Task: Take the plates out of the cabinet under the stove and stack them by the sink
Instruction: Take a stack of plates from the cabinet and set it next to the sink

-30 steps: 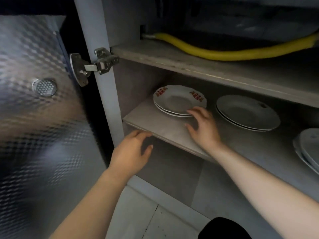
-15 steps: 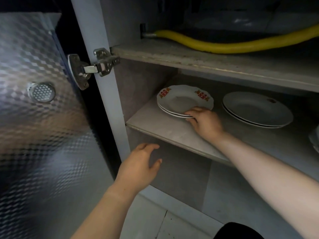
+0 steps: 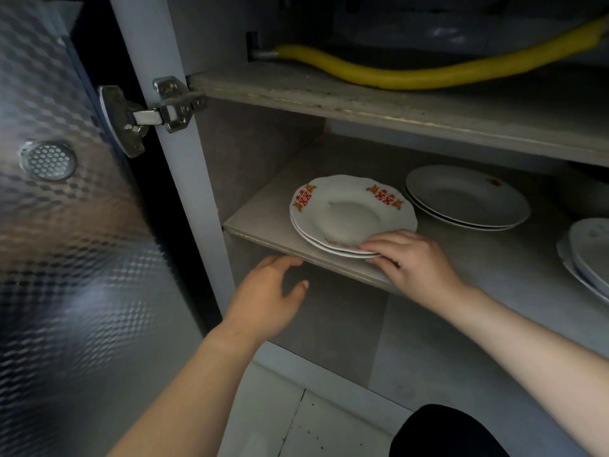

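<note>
I am reaching into the open cabinet with my right hand (image 3: 415, 262) and gripping the near rim of the red-patterned plates (image 3: 349, 209), my fingers lying curled over the top of the rim; I cannot tell where my thumb is sitting, since the hand is hiding it. These plates are sitting in a small stack on the middle shelf (image 3: 260, 222), towards its left end and close to its front edge. My left hand (image 3: 267, 298) is hovering just below that front edge, to the left of the stack, with its fingers spread loosely and holding nothing. To the right of the stack I am holding, a second stack of plain white plates (image 3: 468, 196) is resting farther back on the same shelf, and more white plates (image 3: 590, 252) are showing at the far right edge of the view. On the upper shelf (image 3: 395, 107) a yellow hose (image 3: 395, 77) is lying across from left to right. At the left, the cabinet door (image 3: 66, 258) is standing open on its metal hinge (image 3: 158, 110).
</note>
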